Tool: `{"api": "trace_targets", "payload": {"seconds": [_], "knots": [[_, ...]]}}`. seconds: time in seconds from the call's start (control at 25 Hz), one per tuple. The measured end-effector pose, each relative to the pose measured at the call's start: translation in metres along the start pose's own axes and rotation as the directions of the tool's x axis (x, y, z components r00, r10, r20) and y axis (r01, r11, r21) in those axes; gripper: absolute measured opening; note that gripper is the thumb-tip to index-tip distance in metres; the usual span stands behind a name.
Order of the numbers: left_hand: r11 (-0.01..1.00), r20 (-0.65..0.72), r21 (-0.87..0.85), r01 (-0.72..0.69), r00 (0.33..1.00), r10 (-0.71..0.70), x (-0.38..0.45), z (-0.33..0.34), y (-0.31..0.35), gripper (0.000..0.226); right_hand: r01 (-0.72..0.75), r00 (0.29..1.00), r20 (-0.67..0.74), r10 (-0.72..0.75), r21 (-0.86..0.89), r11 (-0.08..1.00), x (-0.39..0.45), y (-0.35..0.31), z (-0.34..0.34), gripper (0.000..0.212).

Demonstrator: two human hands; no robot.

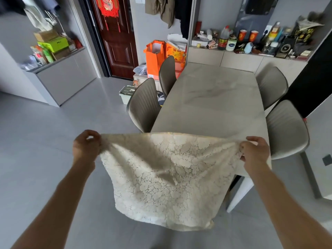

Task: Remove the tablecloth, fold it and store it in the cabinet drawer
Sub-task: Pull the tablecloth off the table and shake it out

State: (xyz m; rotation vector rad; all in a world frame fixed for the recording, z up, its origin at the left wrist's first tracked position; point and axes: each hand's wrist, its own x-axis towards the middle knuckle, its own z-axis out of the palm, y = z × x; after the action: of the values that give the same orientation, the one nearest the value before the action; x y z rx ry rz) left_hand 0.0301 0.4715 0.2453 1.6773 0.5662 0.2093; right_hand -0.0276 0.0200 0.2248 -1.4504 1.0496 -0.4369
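- Before the near end of the dining table, a person stands holding a cream lace tablecloth out in front of them, both arms stretched forward.
- Their left hand pinches the cloth's upper left corner, fingers curled tight round a bunch of lace.
- Their right hand grasps the upper right corner the same way, thumb on top and fingers tucked under the fabric.
- Between the two hands the top edge runs nearly straight, with a slight sag, and the cloth hangs down from it in a doubled panel; its lower hem dangles clear above the grey tiled floor.
- Off the table entirely, the tablecloth overlaps only the near edge of the tabletop from this angle; the pale marbled top lies bare.
- Four grey-brown chairs stand at the table: two on the left side and two on the right.
- Beyond the far end runs a low cabinet with flat pale fronts, its top crowded with bottles, jars and boxes.
- An orange paper bag stands by the far left corner of the table, next to a dark red door with a red hanging ornament.
- Against the left wall sits another grey cabinet, piled with a green box and cartons.
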Motion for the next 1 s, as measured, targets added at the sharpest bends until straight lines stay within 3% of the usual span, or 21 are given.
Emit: {"api": "trace_targets", "payload": {"seconds": [0.08,0.2,0.36,0.52,0.68,0.88,1.0], "knots": [[0.994,0.174,0.093,-0.051,0.984,0.034,-0.043,0.022,-0.014,0.042,0.044,0.995,0.087,-0.043,-0.006,0.999,-0.046,0.018,0.008,0.028],[0.979,0.401,0.180,-0.097,0.916,0.017,-0.110,0.062,-0.038,0.040,-0.006,0.939,0.344,0.017,-0.034,0.999,-0.115,0.051,0.020,0.021],[0.976,0.530,0.192,-0.107,0.848,-0.011,-0.155,0.093,-0.053,0.038,-0.216,0.841,0.511,0.180,0.012,0.976,-0.160,0.072,0.029,0.015],[0.914,0.633,0.237,-0.330,0.766,0.113,-0.168,0.095,-0.055,0.029,-0.238,0.786,0.582,0.210,-0.028,0.971,-0.156,0.075,0.022,0.038],[0.884,0.559,0.238,-0.401,0.801,0.213,-0.168,0.095,-0.056,0.029,-0.106,0.776,0.622,0.105,-0.037,0.994,-0.152,0.082,0.016,0.053],[0.922,0.550,0.196,-0.333,0.816,0.178,-0.169,0.096,-0.057,0.032,0.108,0.739,0.671,-0.055,-0.037,0.993,-0.149,0.088,0.013,0.039],[0.914,0.558,0.176,-0.367,0.802,0.214,-0.170,0.097,-0.056,0.027,0.342,0.629,0.742,-0.232,0.004,0.940,-0.143,0.084,0.008,0.031]]}}
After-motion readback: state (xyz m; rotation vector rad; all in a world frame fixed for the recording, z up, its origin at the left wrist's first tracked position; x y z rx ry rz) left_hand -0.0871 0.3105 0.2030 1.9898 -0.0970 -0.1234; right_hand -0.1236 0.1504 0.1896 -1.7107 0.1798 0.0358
